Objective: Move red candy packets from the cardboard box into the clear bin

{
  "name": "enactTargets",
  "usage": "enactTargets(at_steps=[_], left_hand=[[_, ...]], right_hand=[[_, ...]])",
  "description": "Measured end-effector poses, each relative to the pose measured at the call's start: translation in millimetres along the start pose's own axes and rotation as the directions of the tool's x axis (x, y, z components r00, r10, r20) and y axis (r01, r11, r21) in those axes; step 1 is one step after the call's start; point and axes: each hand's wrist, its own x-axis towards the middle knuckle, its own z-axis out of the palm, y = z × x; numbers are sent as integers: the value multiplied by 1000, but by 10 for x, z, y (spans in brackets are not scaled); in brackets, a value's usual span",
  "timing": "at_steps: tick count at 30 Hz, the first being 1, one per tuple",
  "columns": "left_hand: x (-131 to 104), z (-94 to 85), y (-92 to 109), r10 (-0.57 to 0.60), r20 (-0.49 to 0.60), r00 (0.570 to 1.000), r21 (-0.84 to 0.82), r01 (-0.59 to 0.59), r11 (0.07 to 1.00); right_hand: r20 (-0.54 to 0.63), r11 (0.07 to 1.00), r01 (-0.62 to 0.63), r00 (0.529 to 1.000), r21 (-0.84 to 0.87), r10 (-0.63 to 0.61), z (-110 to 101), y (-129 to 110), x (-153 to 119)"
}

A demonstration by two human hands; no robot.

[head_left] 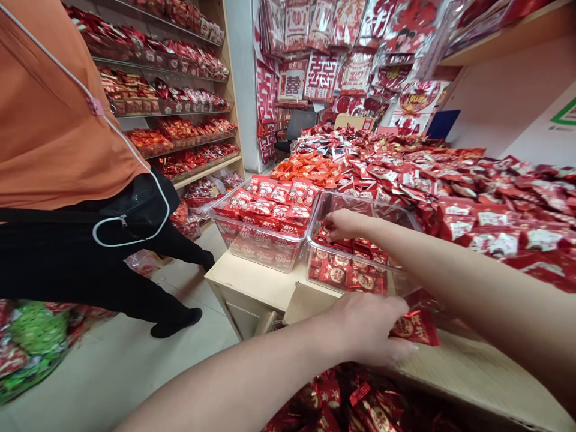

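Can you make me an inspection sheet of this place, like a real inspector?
Surface: pale tabletop, partly bare near the bins.
Job's things: left clear bin, filled with red printed packets; right clear bin, part-filled with red-and-gold packets.
Clutter: loose packets heaped behind the bins.
Hands: right hand inside the right clear bin; left hand at a single red-and-gold packet, grip unclear.
Cables: white cord across a person in an orange top; can't tell if it's a cable.
Surroundings: stocked shelves, hanging red-and-white decorations, dark chair.
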Motion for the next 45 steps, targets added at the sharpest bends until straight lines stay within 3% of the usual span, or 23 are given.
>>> enactTargets(at_steps=[7, 21, 27, 37, 45], left_hand=[[3, 10, -32, 19, -3, 1000, 51, -19, 999], [-6, 15, -23, -3, -25, 1000, 139, 6, 990], [-4, 44, -43, 12, -50, 999, 129, -5, 992], [-4, 50, -53, 35, -59, 998, 100, -29, 995], [-9, 37, -44, 40, -61, 997, 127, -32, 991]], right_hand=[[-81, 1000, -5, 997, 19, 6, 95, -32, 63], [-60, 979, -14, 998, 205, 27, 137, 10, 44], [-25, 967, -49, 998, 249, 57, 62, 94, 3], [38, 987, -133, 991, 84, 131, 5, 82, -140], [-40, 991, -135, 990, 6, 135, 22, 89, -141]])
